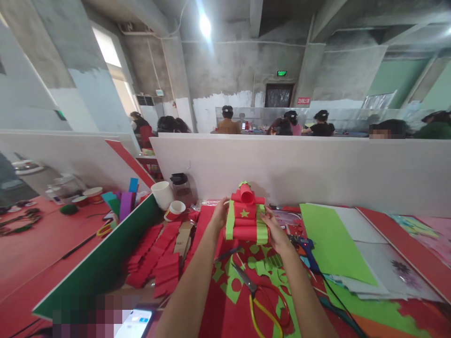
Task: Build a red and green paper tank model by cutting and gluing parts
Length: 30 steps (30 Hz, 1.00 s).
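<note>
Between my two hands is a red and green paper model tank point(244, 220), with a yellow star on its front and a rolled red tube on top. My left hand point(220, 215) grips its left side, fingers partly hidden behind it. On the right side, my right hand point(275, 230) closes on the green strip. Below the model lie scissors point(251, 286) with red and yellow handles, blades pointing up and left. Green paper scraps point(234, 284) with cut-out holes are scattered around the scissors on the red surface.
Folded red paper strips point(165, 256) lie at left beside a green divider board point(102, 263). A blue glue gun point(307, 249) and green sheets point(334, 244) are at right. Paper cups point(175, 210) and a dark-lidded jug point(181, 188) stand behind. A lit phone point(136, 323) lies near the front.
</note>
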Motion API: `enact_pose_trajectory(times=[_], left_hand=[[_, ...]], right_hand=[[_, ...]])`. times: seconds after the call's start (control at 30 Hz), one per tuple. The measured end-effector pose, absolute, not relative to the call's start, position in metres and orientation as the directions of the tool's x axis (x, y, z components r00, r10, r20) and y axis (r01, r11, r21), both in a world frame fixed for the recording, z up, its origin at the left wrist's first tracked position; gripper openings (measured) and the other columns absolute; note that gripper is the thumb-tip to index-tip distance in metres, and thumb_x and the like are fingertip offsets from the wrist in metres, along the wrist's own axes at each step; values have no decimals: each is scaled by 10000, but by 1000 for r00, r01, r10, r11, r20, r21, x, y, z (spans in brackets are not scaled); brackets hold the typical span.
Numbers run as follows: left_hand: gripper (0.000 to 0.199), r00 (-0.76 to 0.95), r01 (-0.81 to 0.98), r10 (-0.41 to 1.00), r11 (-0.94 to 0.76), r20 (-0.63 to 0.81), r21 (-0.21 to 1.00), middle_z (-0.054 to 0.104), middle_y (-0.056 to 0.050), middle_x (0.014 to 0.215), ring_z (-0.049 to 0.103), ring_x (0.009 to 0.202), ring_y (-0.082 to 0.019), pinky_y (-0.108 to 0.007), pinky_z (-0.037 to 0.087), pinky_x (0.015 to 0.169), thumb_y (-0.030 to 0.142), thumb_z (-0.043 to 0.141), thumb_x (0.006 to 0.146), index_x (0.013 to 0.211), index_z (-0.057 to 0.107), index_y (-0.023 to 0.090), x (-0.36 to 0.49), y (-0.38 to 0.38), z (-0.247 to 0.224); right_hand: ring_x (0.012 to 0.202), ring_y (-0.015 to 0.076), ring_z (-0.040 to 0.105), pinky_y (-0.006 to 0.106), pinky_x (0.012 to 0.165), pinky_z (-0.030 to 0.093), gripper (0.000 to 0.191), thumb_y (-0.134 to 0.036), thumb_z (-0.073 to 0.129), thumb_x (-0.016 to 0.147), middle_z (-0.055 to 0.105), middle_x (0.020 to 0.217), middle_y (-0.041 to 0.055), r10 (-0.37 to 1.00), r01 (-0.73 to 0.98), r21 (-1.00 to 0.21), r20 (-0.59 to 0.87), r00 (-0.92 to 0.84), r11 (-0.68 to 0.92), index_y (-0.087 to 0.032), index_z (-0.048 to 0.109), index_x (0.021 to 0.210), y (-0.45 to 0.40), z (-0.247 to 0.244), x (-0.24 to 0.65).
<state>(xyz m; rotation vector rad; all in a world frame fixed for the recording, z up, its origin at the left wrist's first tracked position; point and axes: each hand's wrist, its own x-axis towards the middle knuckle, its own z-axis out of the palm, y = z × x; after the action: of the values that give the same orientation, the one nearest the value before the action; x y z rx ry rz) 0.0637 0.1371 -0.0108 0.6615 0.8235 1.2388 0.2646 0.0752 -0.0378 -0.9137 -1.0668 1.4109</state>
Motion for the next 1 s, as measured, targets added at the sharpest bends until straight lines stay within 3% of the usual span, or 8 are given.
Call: enact_pose_trajectory(times=[0.1, 0.2, 0.3, 0.47, 0.57, 0.77, 1.0], left_hand=[[317, -158, -407, 982, 28, -100, 913, 677, -99, 1148, 609, 1119, -248, -335, 491, 897, 411, 572, 805, 1005, 645, 176, 55, 134, -17], [368, -204, -205, 976, -122, 79, 971, 625, -91, 1265, 552, 1209, -258, -364, 454, 971, 388, 619, 780, 1100, 650, 211, 49, 115, -23], [450, -127, -133, 972, -215, 199, 967, 599, -94, 1315, 531, 1240, -267, -390, 452, 997, 307, 656, 757, 1199, 618, 236, 48, 94, -26], [515, -69, -60, 951, -305, 301, 951, 506, -58, 1429, 483, 1302, -237, -379, 437, 1035, 260, 610, 819, 1328, 544, 297, 43, 78, -19], [469, -57, -32, 928, -371, 369, 928, 549, -60, 1388, 517, 1269, -229, -374, 446, 1028, 248, 576, 842, 1310, 567, 277, 39, 78, -13], [470, -97, -28, 902, -424, 420, 905, 589, -100, 1342, 561, 1209, -258, -382, 483, 973, 312, 621, 834, 1294, 585, 224, 38, 69, -17], [432, -125, -15, 883, -458, 453, 889, 626, -102, 1280, 577, 1177, -248, -380, 479, 976, 359, 640, 832, 1238, 620, 213, 40, 50, -10]], right_hand=[[1279, 261, 515, 466, 1074, 399, 782, -474, 653, 814, 536, 1404, 54, 975, -165, -967, 172, 141, 194, -322, 283, 1486, 79, -40, 261], [1369, 252, 404, 447, 1148, 296, 828, -450, 653, 824, 408, 1508, 63, 931, 20, -960, 277, 240, 280, -299, 227, 1518, 80, -42, 259], [1382, 250, 384, 442, 1159, 275, 813, -426, 642, 839, 371, 1531, 61, 926, 90, -951, 307, 217, 295, -297, 223, 1523, 80, -44, 258], [1315, 249, 474, 469, 1120, 344, 773, -400, 642, 843, 521, 1421, 45, 964, 10, -966, 260, 58, 260, -334, 256, 1509, 80, -47, 258], [1313, 241, 478, 465, 1116, 353, 769, -385, 651, 843, 546, 1397, 35, 956, -9, -956, 292, -11, 292, -345, 261, 1505, 78, -45, 258], [1336, 260, 454, 456, 1114, 361, 836, -454, 712, 795, 508, 1430, 49, 901, 23, -901, 433, 15, 433, -337, 277, 1500, 73, -41, 258], [1283, 270, 515, 482, 1099, 377, 863, -490, 702, 801, 518, 1422, 84, 912, -51, -911, 410, 15, 410, -320, 242, 1511, 74, -39, 259]])
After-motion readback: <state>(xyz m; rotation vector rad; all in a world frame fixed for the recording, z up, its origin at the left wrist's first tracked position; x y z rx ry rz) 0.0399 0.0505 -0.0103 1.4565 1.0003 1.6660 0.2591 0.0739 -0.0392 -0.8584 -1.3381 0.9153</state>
